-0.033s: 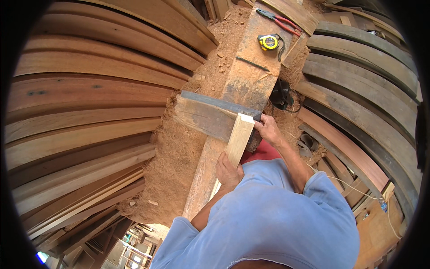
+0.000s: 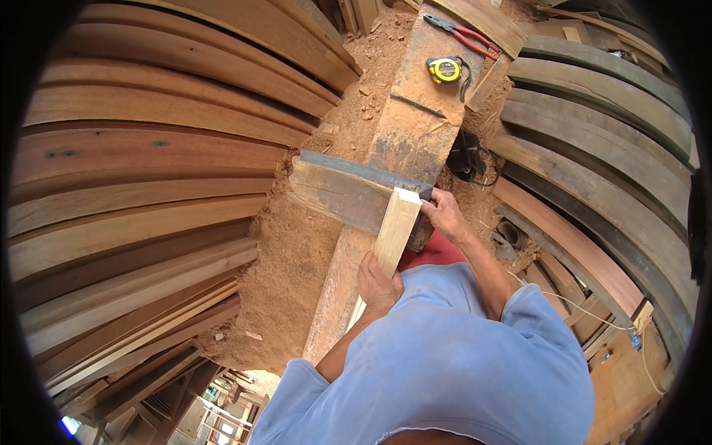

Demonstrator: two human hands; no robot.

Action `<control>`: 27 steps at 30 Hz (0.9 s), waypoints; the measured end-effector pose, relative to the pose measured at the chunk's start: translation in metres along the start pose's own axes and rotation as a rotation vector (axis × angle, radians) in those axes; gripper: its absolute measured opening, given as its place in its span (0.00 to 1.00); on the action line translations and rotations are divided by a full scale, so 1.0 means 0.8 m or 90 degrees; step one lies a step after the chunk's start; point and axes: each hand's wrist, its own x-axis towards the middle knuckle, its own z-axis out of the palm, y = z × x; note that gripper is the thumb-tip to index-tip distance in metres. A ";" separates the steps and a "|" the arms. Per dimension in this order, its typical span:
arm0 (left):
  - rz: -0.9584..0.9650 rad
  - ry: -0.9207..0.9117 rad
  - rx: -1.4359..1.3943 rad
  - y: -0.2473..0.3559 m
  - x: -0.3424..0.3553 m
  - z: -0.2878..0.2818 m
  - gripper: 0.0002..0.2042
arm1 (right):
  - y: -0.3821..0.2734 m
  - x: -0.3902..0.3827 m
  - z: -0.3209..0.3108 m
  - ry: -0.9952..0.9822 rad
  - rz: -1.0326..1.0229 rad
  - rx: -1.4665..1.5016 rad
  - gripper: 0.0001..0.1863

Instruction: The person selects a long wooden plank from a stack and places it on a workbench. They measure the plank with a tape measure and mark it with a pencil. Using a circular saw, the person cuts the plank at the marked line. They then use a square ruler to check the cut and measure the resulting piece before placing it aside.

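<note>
Wooden batten [image 2: 397, 230], pale and square-edged, points away from the seated-looking person at the near side, its far end by the right end of a grey bar [image 2: 356, 171]. Of the two hands, the left hand [image 2: 380, 282] grasps it, while the right hand [image 2: 445, 213] curls its fingers beside that far end, though I can't tell on what. Farther off, a yellow-faced tape measure [image 2: 445, 70] and red-handled pliers [image 2: 475, 42] lie on the dusty desk [image 2: 409, 74].

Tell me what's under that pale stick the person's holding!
Under the pale stick, a brown board seems to cross; its left part shows. Farther down, a thick beam peeks out on the left. The stick and left fingers hide the rest.
</note>
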 end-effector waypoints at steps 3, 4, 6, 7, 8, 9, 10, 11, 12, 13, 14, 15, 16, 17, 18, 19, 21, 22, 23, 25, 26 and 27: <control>-0.003 0.003 -0.001 0.000 -0.004 0.002 0.35 | 0.017 0.008 -0.002 0.011 -0.021 -0.016 0.13; -0.003 0.005 -0.004 0.000 -0.003 0.001 0.35 | 0.014 0.008 -0.002 0.009 -0.020 -0.009 0.13; 0.006 0.008 -0.005 0.000 -0.001 0.000 0.35 | 0.013 0.007 -0.001 0.012 -0.020 -0.010 0.13; 0.011 0.009 -0.005 0.000 -0.002 0.001 0.35 | 0.013 0.007 0.000 0.016 -0.021 -0.016 0.13; 0.008 0.007 -0.004 -0.001 -0.003 0.002 0.35 | 0.014 0.006 0.000 0.020 -0.022 -0.023 0.13; 0.007 0.004 -0.003 -0.002 -0.003 0.003 0.35 | 0.016 0.007 0.001 0.018 -0.028 -0.019 0.13; 0.005 0.002 -0.003 -0.003 -0.003 0.004 0.36 | 0.022 0.009 0.001 0.017 -0.034 -0.016 0.13; 0.004 0.000 -0.002 -0.003 -0.004 0.005 0.36 | 0.025 0.010 0.001 0.016 -0.040 -0.012 0.13; 0.002 -0.001 -0.001 -0.002 -0.004 0.004 0.36 | 0.026 0.011 0.000 0.012 -0.030 -0.033 0.13; 0.001 -0.003 0.001 -0.001 -0.003 0.002 0.36 | 0.026 0.011 -0.002 0.008 -0.019 -0.053 0.13; -0.002 -0.001 0.004 0.000 -0.003 0.001 0.35 | 0.026 0.011 -0.003 0.005 -0.009 -0.073 0.13; -0.004 0.001 0.005 0.003 -0.001 -0.002 0.34 | 0.017 0.008 -0.002 0.001 0.027 -0.045 0.12; -0.006 0.004 0.007 0.005 0.000 -0.003 0.32 | 0.001 0.005 0.000 -0.003 0.063 -0.016 0.12; -0.006 0.005 0.006 0.004 -0.001 -0.003 0.32 | -0.008 0.002 0.001 -0.007 0.098 0.012 0.11; -0.005 0.007 0.004 0.004 -0.001 -0.002 0.32 | -0.006 0.002 0.000 -0.007 0.087 0.005 0.11; -0.004 0.009 0.002 0.004 -0.001 -0.001 0.32 | 0.001 0.003 0.000 -0.007 0.075 -0.002 0.11; -0.005 0.010 0.010 0.003 -0.001 -0.002 0.32 | 0.010 0.004 -0.001 0.000 0.006 -0.018 0.12; -0.006 0.013 0.015 0.004 0.000 -0.002 0.32 | 0.013 0.001 -0.002 0.006 -0.051 -0.026 0.12; -0.004 0.017 0.009 0.004 0.000 -0.001 0.32 | 0.014 -0.002 -0.002 0.013 -0.108 -0.034 0.12; 0.002 0.019 -0.001 0.002 -0.001 -0.001 0.32 | -0.005 -0.014 -0.002 -0.002 -0.052 -0.013 0.12; 0.004 0.020 -0.001 0.001 0.000 -0.002 0.32 | -0.013 -0.019 -0.001 -0.010 -0.024 -0.002 0.12; 0.007 0.020 -0.002 0.002 0.000 -0.002 0.32 | -0.015 -0.022 0.001 -0.013 -0.031 0.016 0.12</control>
